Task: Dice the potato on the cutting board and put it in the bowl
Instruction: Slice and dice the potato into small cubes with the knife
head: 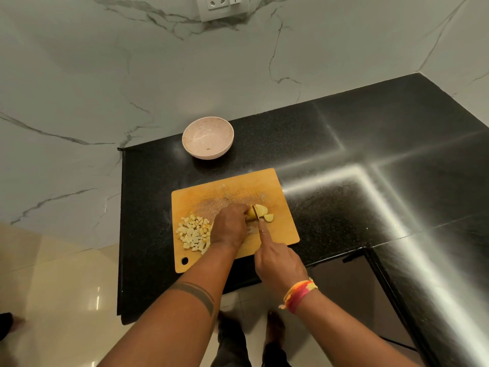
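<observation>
A wooden cutting board (230, 186) lies on the black counter. A pile of pale potato dice (194, 233) sits at its left side. My left hand (229, 225) holds down the uncut potato piece (260, 211) near the board's middle. My right hand (277, 260) grips a knife (255, 213), index finger stretched along its spine, and the blade stands in the potato. A loose wedge (269, 218) lies just right of the blade. The pinkish bowl (208, 137) stands beyond the board and looks empty apart from a speck.
The black granite counter (344, 144) stretches right and back to a marble wall (132, 75) with a socket (222, 4). Its left edge and front edge drop to a tiled floor (60, 287). My legs and feet show below.
</observation>
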